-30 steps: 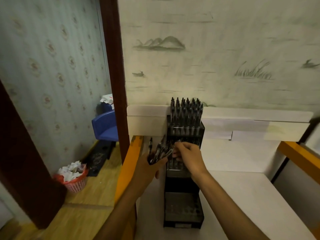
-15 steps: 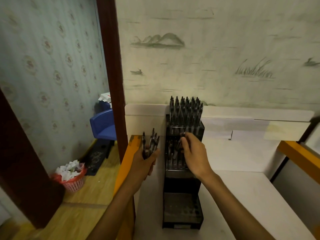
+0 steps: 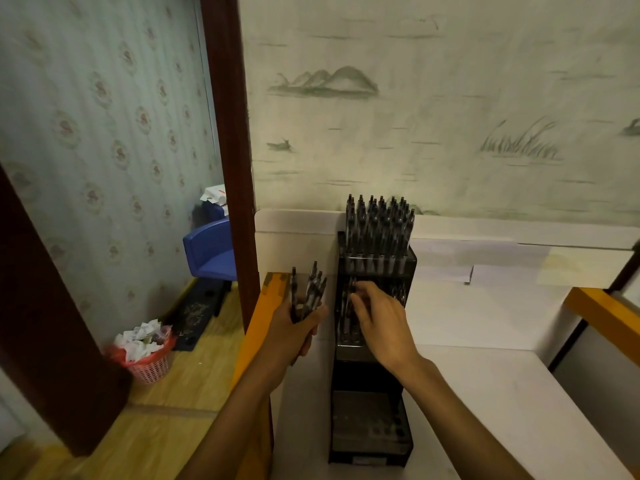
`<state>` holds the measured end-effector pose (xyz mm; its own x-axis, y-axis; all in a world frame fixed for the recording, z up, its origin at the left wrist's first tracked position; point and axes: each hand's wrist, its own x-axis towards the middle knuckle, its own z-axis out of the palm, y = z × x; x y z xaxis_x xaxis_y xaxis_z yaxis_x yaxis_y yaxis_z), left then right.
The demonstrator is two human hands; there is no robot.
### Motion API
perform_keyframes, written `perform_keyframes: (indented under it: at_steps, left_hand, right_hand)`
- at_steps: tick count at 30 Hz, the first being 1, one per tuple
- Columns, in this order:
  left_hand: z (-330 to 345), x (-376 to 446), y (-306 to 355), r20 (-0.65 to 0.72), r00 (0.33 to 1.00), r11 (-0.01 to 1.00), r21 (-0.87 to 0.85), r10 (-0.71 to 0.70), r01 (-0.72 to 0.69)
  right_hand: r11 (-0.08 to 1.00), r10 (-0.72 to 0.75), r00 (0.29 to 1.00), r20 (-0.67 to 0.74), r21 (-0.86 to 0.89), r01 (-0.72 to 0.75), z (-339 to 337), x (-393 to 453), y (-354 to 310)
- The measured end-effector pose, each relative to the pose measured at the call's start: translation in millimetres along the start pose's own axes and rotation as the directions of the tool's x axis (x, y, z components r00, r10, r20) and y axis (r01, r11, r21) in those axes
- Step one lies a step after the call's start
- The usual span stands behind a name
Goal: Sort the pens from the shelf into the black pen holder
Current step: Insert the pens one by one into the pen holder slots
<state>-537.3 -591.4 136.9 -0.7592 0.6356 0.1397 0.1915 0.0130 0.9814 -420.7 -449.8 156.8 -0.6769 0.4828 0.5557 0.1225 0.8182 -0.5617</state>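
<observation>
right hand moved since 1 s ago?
Yes. The right hand went up and deeper into the black pen holder, from near the left hand's pens to the middle tier.

White table (image 3: pixel 485 393) is lying open right of the black pen holder (image 3: pixel 372 427); the brown door frame (image 3: pixel 230 168) is crowding its left side.

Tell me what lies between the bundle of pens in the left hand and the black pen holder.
Nothing: in the head view only a narrow strip of the white shelf surface shows between the bundle of pens in the left hand and the black pen holder.
</observation>
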Motion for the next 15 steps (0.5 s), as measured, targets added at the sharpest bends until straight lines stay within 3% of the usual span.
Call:
perform_keyframes:
  at_steps: [6,12,15]
  left_hand:
    - [0.5,1.3,0.0,0.021,0.999,0.997,0.068,-0.041,0.040]
    - [-3.1,-3.1,3.8,0.091,0.995,0.975,-0.214,-0.045,0.063]
    - [-2.6,-4.1,3.9,0.115,0.992,0.961,-0.264,-0.053,0.082]
  right_hand:
    - [0.998,0.049,0.997,0.054,-0.049,-0.046,4.7,-1.7,7.1]
    - [0.995,0.058,0.993,0.101,-0.083,-0.049,13.3,-10.3,13.9]
    - [0.996,0.060,0.992,0.108,-0.076,-0.052,12.4,-8.3,12.0]
